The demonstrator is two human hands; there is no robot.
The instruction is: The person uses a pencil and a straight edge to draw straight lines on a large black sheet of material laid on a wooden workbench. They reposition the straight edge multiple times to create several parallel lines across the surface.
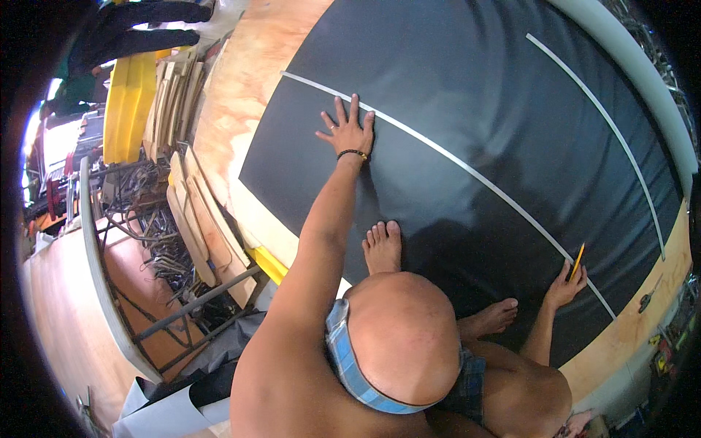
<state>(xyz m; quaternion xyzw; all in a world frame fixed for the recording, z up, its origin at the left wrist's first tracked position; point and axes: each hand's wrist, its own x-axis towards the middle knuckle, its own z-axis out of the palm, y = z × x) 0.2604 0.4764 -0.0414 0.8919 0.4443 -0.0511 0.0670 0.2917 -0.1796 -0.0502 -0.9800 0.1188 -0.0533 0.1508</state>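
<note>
A large black sheet (438, 66), smooth like vinyl or leather, lies spread under me. A long thin pale strip (453, 158), like a metal straightedge, runs across it from far left to near right. My left hand (349, 135), with a beaded bracelet at the wrist, lies flat with fingers spread, its tips at the strip's far-left part. At the strip's near-right end, my right hand (566, 287) is closed round a yellow pencil (577, 261), tip pointing up and away. Its fingers touch or nearly touch the strip; exact contact is hard to tell.
A second pale strip (613, 125) lies on the sheet at the right. Scissors (645, 301) rest on the plywood board (244, 80) beneath. My bare feet stand on the sheet. Left are wood pieces (208, 219), a metal frame and a yellow panel (130, 109); a person's dark trousers show behind.
</note>
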